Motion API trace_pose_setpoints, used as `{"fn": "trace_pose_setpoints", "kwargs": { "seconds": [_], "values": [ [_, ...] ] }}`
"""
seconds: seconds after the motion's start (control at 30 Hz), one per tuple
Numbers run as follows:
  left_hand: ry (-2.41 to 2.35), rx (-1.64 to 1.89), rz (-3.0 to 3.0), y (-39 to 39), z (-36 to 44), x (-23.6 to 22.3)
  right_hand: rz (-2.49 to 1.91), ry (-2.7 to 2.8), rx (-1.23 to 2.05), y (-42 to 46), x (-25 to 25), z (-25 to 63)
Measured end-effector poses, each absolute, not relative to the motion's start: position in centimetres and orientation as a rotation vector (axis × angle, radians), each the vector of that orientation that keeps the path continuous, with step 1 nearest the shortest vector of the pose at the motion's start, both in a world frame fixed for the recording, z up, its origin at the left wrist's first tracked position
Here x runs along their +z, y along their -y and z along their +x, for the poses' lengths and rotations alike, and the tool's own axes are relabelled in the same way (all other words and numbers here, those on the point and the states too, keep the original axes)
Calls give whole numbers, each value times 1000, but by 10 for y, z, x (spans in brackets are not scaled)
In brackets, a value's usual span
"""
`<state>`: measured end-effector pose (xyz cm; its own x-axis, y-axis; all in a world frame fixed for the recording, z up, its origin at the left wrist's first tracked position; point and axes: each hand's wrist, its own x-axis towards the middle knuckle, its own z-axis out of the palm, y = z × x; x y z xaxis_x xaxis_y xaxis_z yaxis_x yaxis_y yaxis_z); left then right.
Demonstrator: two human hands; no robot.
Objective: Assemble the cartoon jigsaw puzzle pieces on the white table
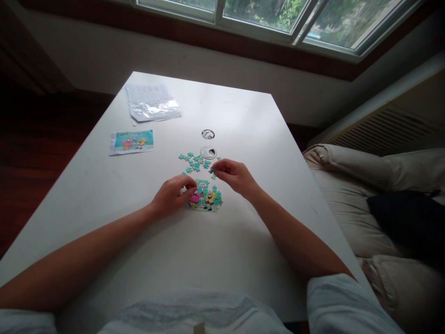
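Observation:
A partly joined jigsaw puzzle [203,202] with cartoon figures lies flat on the white table [181,269]. At its upper left edge is my left hand [172,192], fingers curled in and thumb close to the index finger; whatever they hold, if anything, is hidden. My right hand [236,175] pinches a small green puzzle piece [212,171] between thumb and fingertips, just above the upper right of the joined part. Several loose puzzle pieces [195,162], mostly teal, are scattered beyond the joined part.
Left of the pieces lies a picture card [134,140] with similar cartoon figures. A clear plastic bag with paper [153,103] rests near the far left corner. Two round metal-rimmed fittings [208,152] are in the tabletop. A pale sofa [340,199] stands at the right.

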<state>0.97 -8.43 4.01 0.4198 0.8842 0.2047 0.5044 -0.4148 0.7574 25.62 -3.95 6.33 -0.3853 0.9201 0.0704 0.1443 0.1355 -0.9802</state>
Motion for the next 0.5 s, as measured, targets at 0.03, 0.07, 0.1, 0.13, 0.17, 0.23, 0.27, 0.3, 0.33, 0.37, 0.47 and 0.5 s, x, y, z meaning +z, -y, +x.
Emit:
{"fn": "trace_pose_setpoints", "kwargs": {
  "seconds": [0.03, 0.07, 0.1, 0.13, 0.17, 0.23, 0.27, 0.3, 0.33, 0.37, 0.47, 0.5],
  "values": [
    [-1153, 802, 2131, 84, 10, 40, -1046, 1622, 1332, 38, 64, 258],
    [-1139, 793, 2185, 83, 9, 40, -1050, 1582, 1339, 37, 65, 260],
    [-1130, 783, 2228, 82, 9, 39, -1055, 1554, 1342, 36, 66, 261],
    [-1130, 771, 2261, 81, 8, 39, -1058, 1535, 1346, 36, 67, 262],
    [-1133, 761, 2287, 80, 7, 39, -1058, 1525, 1349, 36, 67, 262],
    [-1139, 751, 2326, 78, 5, 39, -1058, 1533, 1341, 37, 68, 262],
    [-1143, 748, 2340, 77, 4, 39, -1063, 1543, 1328, 37, 68, 262],
    [-1146, 744, 2351, 76, 3, 39, -1071, 1554, 1313, 38, 68, 262],
    [-1149, 738, 2361, 75, 2, 39, -1079, 1564, 1302, 38, 68, 262],
    [-1155, 731, 2370, 74, 1, 40, -1087, 1568, 1299, 38, 68, 262],
    [-1183, 729, 2380, 70, -2, 41, -1101, 1538, 1342, 38, 67, 261],
    [-1194, 732, 2380, 69, -3, 41, -1102, 1522, 1362, 39, 67, 261]
  ]
}}
